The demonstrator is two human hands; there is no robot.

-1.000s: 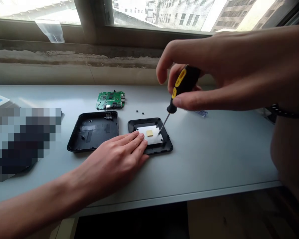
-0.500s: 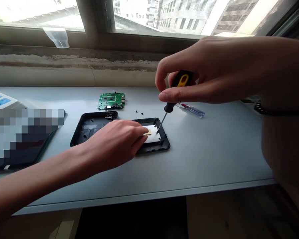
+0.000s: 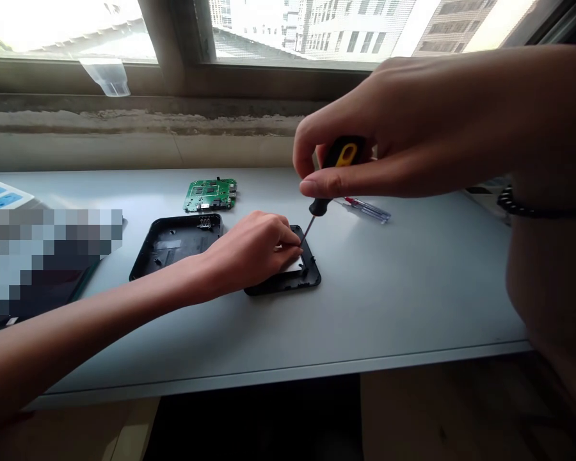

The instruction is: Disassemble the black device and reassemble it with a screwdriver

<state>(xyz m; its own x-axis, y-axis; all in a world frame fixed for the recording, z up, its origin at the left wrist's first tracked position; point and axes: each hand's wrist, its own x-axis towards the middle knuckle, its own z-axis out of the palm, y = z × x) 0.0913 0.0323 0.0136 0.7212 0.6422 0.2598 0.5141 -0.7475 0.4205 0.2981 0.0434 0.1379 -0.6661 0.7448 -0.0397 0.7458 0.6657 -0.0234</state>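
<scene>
The right hand pinches a yellow-and-black screwdriver between thumb and fingers, and its thin shaft goes down into the small black plastic case half. The left hand lies on this case half, with fingers pressed together. Left of it is a bigger black case half, behind it a green circuit board, and a small screwdriver on the worktop.

Single head-worn camera, looks forward and down across white desk toward window; sits close behind left hand and right hand, both near frame middle.
</scene>
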